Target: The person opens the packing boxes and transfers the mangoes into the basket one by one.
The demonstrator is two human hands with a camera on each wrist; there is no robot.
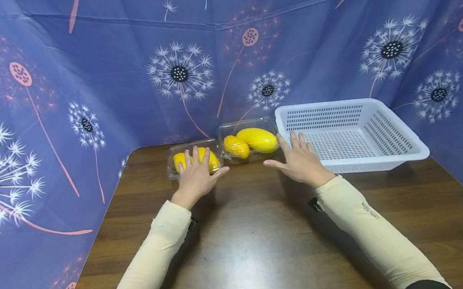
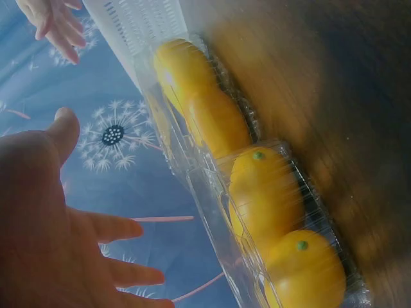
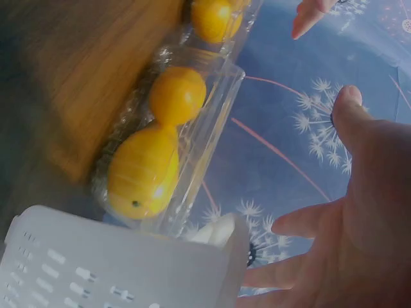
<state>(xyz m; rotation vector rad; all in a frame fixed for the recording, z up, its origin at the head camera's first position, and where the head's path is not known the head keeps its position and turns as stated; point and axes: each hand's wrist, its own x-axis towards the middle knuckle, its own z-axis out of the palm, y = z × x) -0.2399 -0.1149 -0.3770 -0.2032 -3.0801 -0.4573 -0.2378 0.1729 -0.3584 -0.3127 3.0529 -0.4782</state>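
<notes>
Two clear plastic boxes stand side by side at the table's back edge, each with two yellow, mango-like fruits inside. My left hand (image 1: pixel 196 177) is held over the left box (image 1: pixel 170 168) with its fingers spread, overlapping its fruits (image 1: pixel 179 159) in the head view. Green stem dots show on that box's fruits (image 2: pixel 266 192) in the left wrist view. My right hand (image 1: pixel 302 161) has its fingers spread at the near left corner of a white basket (image 1: pixel 386 166). Just left of its fingertips lies the right box (image 1: pixel 226 129) with a bigger and a smaller fruit (image 1: pixel 257 140). Neither hand holds anything.
The slotted basket stands at the back right of the brown wooden table (image 1: pixel 247 225), close beside the right box. A blue cloth (image 1: pixel 118 81) with dandelion prints hangs right behind the boxes and basket and along both sides.
</notes>
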